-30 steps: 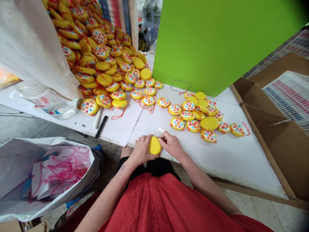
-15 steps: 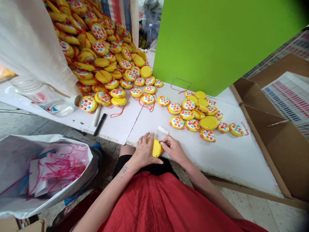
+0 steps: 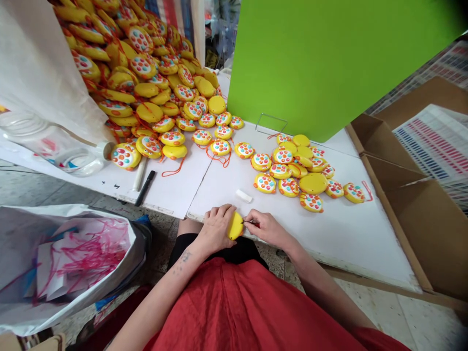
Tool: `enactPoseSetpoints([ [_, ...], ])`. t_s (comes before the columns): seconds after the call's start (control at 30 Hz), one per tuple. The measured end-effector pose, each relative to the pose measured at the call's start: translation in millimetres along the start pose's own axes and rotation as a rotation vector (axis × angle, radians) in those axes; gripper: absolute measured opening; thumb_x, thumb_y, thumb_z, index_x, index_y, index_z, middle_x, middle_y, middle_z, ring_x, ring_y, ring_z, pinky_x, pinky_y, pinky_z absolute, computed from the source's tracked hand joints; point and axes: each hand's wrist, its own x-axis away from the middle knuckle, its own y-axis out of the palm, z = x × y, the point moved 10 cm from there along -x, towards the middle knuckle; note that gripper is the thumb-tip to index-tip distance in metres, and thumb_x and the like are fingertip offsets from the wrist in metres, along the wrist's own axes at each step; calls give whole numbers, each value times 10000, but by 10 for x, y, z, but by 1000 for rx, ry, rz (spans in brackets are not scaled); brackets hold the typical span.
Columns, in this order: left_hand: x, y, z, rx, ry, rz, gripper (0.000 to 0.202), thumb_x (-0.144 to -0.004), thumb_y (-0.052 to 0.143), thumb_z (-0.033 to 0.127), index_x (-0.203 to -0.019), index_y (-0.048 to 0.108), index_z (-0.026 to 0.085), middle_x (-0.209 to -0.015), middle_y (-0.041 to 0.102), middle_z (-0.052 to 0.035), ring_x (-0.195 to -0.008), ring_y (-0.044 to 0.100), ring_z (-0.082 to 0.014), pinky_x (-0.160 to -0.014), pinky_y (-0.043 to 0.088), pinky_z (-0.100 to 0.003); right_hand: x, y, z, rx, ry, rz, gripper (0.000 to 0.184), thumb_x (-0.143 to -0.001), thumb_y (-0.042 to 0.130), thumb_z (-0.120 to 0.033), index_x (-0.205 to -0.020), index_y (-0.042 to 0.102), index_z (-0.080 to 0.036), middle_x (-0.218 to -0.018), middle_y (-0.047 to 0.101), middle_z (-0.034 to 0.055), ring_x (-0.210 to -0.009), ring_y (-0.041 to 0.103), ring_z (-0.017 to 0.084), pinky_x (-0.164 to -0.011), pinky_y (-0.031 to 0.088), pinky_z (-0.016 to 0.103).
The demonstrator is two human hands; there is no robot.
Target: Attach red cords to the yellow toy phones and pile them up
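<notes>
My left hand (image 3: 215,228) is wrapped round a yellow oval plastic toy (image 3: 236,225) at the table's front edge, its plain yellow side facing up. Small dark holes show near the toy's rim. My right hand (image 3: 269,229) pinches a thin dark-tipped tool (image 3: 257,224) with a red part showing under the fingers. Its tip points at the toy's right edge; whether it sits in a hole I cannot tell. Just beyond the hands lies a small white block (image 3: 243,196). Similar toys with coloured dots form a group (image 3: 282,155) to the right.
A big heap of the same toys (image 3: 149,112) rises at the back left. A black marker (image 3: 145,188) and a clear plastic jar (image 3: 78,156) lie left. A green panel (image 3: 292,63) stands behind, a cardboard box (image 3: 420,229) right, and a bag with pink strings (image 3: 133,243) lower left.
The tool tip has drawn slightly back from over the toy to its right edge, showing more of its shaft and red part. The toy is tilted a little. The view has shifted slightly.
</notes>
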Motion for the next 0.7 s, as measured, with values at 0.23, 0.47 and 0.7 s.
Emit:
enactPoseSetpoints([
  [0.23,2,7,-15,-1,1,8,975,-513,763,381,-1373,351,178,-1397,408,-114,-1141,395,-321,-934,373,-449,3,3,42,43,-13,62,66,-866,499,-245,-851,551,-208,-727,656,-5,-584,567,125,-554,392,218],
  [0.47,-8,14,-11,15,9,-3,967,-516,762,377,-1375,356,194,-1398,406,-102,-1124,399,-318,-919,378,-444,25,34,22,81,-55,65,77,-866,493,-245,-873,560,-207,-787,680,13,-629,599,133,-593,419,227],
  [0.7,-16,31,-30,44,0,-17,983,-499,775,373,-1374,355,219,-1401,401,-104,-1138,400,-333,-933,369,-461,44,27,39,61,-34,92,96,-870,489,-263,-879,570,-211,-803,684,22,-640,611,149,-599,442,244],
])
